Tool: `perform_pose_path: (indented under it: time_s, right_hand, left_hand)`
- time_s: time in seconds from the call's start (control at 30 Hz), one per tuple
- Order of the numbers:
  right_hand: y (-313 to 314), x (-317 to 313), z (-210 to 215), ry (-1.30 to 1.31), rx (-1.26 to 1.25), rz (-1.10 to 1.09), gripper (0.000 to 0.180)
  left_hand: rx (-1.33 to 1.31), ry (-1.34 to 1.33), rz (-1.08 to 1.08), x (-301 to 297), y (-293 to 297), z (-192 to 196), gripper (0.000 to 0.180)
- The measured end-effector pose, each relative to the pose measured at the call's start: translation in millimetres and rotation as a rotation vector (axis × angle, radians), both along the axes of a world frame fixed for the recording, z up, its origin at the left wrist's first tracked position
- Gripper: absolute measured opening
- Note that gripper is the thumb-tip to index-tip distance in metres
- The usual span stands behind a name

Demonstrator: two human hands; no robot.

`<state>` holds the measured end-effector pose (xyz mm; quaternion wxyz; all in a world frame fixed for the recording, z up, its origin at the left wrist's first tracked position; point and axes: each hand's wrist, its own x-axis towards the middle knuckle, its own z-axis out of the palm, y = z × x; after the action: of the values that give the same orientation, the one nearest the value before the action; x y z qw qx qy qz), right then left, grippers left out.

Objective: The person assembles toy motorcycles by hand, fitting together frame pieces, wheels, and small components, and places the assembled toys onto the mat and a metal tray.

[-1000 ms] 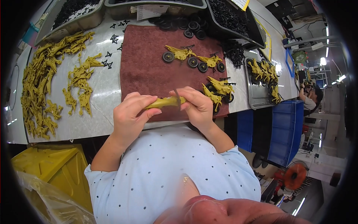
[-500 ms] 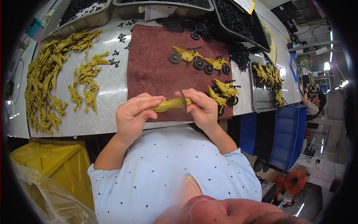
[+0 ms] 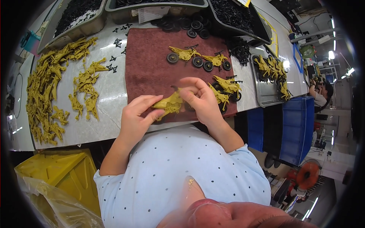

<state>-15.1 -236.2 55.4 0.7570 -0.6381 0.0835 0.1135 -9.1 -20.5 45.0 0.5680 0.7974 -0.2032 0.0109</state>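
Over the near part of the cloth, a yellow plastic toy motorcycle body (image 3: 170, 103) is tilted with its detailed side showing. My left hand (image 3: 137, 114) pinches its left end between thumb and fingers. My right hand (image 3: 202, 102) is closed around the other end, where a short piece of a dark handlebar shows; the rest is behind the fingers and blurred. Just right of that hand stand yellow toy motorcycles (image 3: 227, 85) with black handlebars and wheels. Farther back on the cloth lie two more toy motorcycles (image 3: 185, 54) fitted with black wheels.
A dark red cloth (image 3: 146, 57) covers the table's middle. Yellow bodies (image 3: 45, 81) are heaped at left, near small black parts (image 3: 117, 43). Loose black wheels (image 3: 196, 25) lie before bins (image 3: 152, 8) of black parts. A metal tray (image 3: 266, 99) at right holds toy motorcycles.
The toy body has turned from lying level to tilted, its right end raised and its side now showing. My right fingers have shifted up around that end, covering most of the handlebar.
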Motion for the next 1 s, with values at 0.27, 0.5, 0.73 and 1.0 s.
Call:
perform_pose_path:
  time_s: [0.27,0.5,0.73,1.0]
  right_hand:
    - [-15.1,-0.8,0.1,-0.268,0.249,0.27,0.076]
    - [-21.6,6.9,-17.2,-0.658,-0.179,0.361,0.043]
    - [-15.2,-3.0,-17.8,-0.625,-0.177,0.222,0.043]
    - [-9.1,-3.0,-22.2,-0.677,-0.146,0.261,0.042]
  left_hand:
    - [-0.712,0.854,-0.077,3.0,0.1,-6.4,0.026]
    - [-0.701,1.063,-0.314,5.5,1.1,-4.8,0.038]
    - [-0.115,-0.079,-0.057,-0.1,-6.2,29.7,0.033]
    - [0.116,-0.487,0.009,-5.3,-6.6,28.3,0.034]
